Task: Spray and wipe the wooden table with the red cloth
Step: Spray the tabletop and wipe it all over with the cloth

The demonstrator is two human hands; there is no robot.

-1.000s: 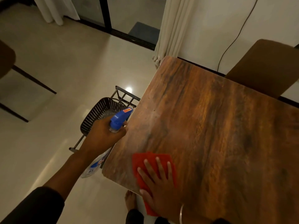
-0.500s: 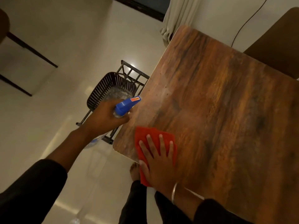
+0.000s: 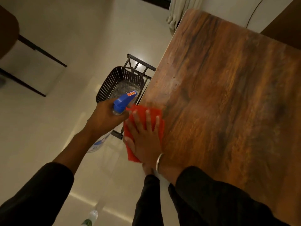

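Observation:
The wooden table (image 3: 228, 95) fills the right side of the view, with a pale wet patch near its left edge. My right hand (image 3: 145, 137) lies flat, fingers spread, pressing the red cloth (image 3: 160, 128) onto the table's near left edge. The cloth hangs partly over that edge. My left hand (image 3: 105, 118) grips a spray bottle (image 3: 123, 101) with a blue trigger head just off the table's edge. Its nozzle points toward the table, and its clear body shows below my wrist.
A dark perforated basket (image 3: 112, 82) sits on a black metal rack (image 3: 140, 66) on the floor against the table's left side. A brown chair (image 3: 283, 25) stands at the far right, a curtain (image 3: 175, 15) at the far corner. A small bottle (image 3: 91, 217) stands on the tiled floor.
My right hand has slid the red cloth forward and left along the table edge, close beside the spray bottle. The view has tilted further down toward my body.

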